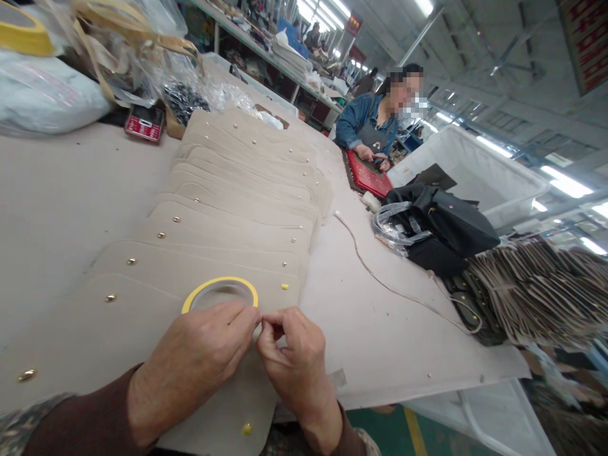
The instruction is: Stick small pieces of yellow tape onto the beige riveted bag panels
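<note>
My left hand (197, 358) is closed on a roll of yellow tape (192, 297), which stands tilted above the beige panels. My right hand (299, 361) is in a pinch, its fingertips meeting those of the left at the roll's right edge. What lies between the right fingertips is too small to make out. Under and beyond both hands, overlapping beige panels (232, 206) lie fanned out, dotted with metal eyelets (132, 261). Small yellow bits of tape sit on the right edge of two panels, one bit (285, 287) above my hands and another (247, 429) below them.
Plastic bags (47, 95) and a second yellow tape roll (23, 31) lie at the far left, near a small red box (145, 123). On the right are a cord (380, 282), a black bag (441, 221) and stacked brown pieces (541, 288). A co-worker (363, 120) handles a red tray (368, 176).
</note>
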A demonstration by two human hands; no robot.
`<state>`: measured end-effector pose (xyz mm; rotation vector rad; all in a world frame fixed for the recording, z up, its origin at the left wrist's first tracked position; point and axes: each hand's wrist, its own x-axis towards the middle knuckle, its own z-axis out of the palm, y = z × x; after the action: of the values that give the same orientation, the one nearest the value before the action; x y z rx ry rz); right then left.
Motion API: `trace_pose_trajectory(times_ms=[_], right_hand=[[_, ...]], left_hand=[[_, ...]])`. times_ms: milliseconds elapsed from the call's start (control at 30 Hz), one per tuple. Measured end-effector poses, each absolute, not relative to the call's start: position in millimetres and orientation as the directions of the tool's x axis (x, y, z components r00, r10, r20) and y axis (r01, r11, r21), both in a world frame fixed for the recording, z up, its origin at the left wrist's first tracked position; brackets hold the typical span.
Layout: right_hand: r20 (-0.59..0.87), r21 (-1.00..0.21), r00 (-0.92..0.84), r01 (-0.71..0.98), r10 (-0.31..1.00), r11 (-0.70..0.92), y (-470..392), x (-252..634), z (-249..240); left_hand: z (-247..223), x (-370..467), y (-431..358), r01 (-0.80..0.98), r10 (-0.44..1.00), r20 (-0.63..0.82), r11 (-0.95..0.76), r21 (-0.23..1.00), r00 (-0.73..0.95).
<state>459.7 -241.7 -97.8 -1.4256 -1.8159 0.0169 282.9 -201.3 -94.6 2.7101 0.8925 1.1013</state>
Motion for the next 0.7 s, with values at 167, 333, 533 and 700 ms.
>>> trace_pose_trajectory(times_ms=[167,333,533,700], right_hand=[[0.126,-0.867,0.375,0.492,0.918,-0.081,-233,487,-105],[-0.17,-0.962,0.256,0.167,0.952,-0.217,-244,502,-102],[0.295,-0.855,0.002,0.448,0.956,0.263,-250,490,-85],[0.423,-0.685,-0.148,0.594,0.894,0.422,-244,484,-79]], left_hand=[[-82,287,-209,0.428,0.543,0.67,-0.833,0.352,0.506],[-93,282,-200,0.422,0.559,0.623,-0.827,0.371,0.548],[-96,283,-196,0.432,0.581,0.584,-0.813,0.389,0.567],[-101,278,-200,0.425,0.599,0.536,-0.8,0.423,0.594]])
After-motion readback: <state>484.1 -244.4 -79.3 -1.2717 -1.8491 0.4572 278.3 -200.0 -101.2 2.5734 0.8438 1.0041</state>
